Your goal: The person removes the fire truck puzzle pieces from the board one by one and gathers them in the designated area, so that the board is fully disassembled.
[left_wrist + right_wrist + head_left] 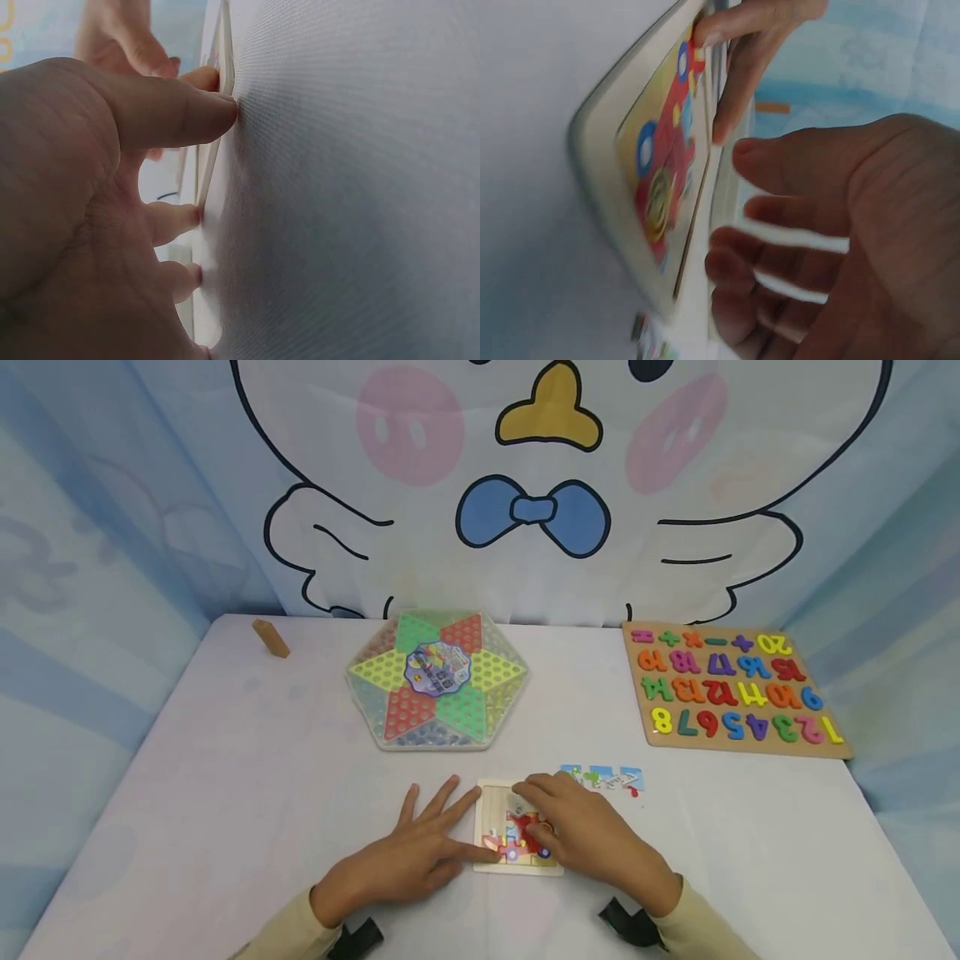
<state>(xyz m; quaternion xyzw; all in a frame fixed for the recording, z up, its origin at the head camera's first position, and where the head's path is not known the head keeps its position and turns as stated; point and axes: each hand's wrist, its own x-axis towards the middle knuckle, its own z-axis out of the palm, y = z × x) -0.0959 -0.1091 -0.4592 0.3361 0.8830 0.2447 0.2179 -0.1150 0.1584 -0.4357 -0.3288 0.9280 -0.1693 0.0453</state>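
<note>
Well, the right hand (592,833), loosely curled and empty, partly hides the puzzle tray (517,872) and loose pieces (611,777); the left hand (408,862), fingers spread, touches the tray.

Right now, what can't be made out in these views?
Head view: much of the right side of the puzzle board, covered by the right hand.
Head view: the lower left of the loose pieces, behind that same hand.
Head view: print on the label, too small.
Left wrist view: the board's picture, edge-on and behind the left hand.
Right wrist view: the loose pieces' designs, blurred.
</note>
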